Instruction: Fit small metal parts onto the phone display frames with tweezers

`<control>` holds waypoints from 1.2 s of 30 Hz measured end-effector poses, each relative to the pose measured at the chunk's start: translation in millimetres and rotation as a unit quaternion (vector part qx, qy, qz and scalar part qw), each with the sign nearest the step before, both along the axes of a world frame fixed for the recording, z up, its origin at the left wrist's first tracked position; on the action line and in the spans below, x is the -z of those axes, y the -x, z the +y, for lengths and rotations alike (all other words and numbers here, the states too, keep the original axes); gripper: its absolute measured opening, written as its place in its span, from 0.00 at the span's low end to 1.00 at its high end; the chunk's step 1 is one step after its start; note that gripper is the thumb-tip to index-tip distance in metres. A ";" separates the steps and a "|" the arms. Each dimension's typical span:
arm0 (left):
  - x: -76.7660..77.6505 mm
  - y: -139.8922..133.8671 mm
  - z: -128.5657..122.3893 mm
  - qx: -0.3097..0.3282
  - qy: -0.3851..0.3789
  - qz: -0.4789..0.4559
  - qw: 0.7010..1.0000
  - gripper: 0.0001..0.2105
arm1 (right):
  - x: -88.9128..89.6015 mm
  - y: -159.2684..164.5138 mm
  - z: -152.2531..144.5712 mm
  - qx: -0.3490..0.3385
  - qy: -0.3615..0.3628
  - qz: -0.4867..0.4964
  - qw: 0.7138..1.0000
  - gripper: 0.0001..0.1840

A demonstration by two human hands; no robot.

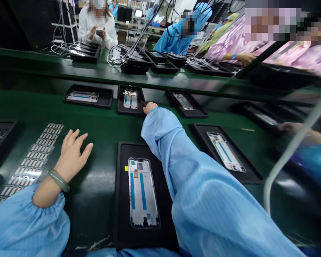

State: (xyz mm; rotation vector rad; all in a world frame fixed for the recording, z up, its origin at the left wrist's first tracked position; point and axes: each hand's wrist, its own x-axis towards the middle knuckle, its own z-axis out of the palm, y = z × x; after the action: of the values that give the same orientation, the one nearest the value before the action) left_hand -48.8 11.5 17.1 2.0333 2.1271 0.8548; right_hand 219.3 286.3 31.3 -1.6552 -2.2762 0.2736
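My left hand (pixel 73 153), with a green bangle at its wrist, hovers over the green work surface with fingers spread and nothing in them. Beside it lies a sheet of small metal pieces (pixel 37 153) in rows. My right arm is stretched forward, and my right hand (pixel 150 107) is closed at the right edge of a black tray (pixel 120 107); its fingertips are partly hidden. In that tray sits a phone frame (pixel 130 99) with blue strips. Close in front of me, a larger-looking black tray (pixel 123 228) holds another phone frame (pixel 143 192) with two blue strips and a yellow tab.
More black trays with phone frames stand at the back left (pixel 105 101), back right (pixel 200 113) and right (pixel 253 176). A tray of small parts (pixel 5 125) is at far left. A pale cable (pixel 291 146) crosses the right side. People work beyond the raised shelf (pixel 107 76).
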 end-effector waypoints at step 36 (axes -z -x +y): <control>-32.6 -103.5 0.1 0.376 -0.076 0.061 0.921 0.18 | -1.1 -188.8 -278.4 0.246 0.046 0.383 0.889 0.33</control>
State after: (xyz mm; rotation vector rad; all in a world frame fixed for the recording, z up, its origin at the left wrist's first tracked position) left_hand 54.7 11.6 49.7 2.7206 1.1316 0.7766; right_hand 408.1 7.9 32.4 -1.6896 -1.2419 0.7558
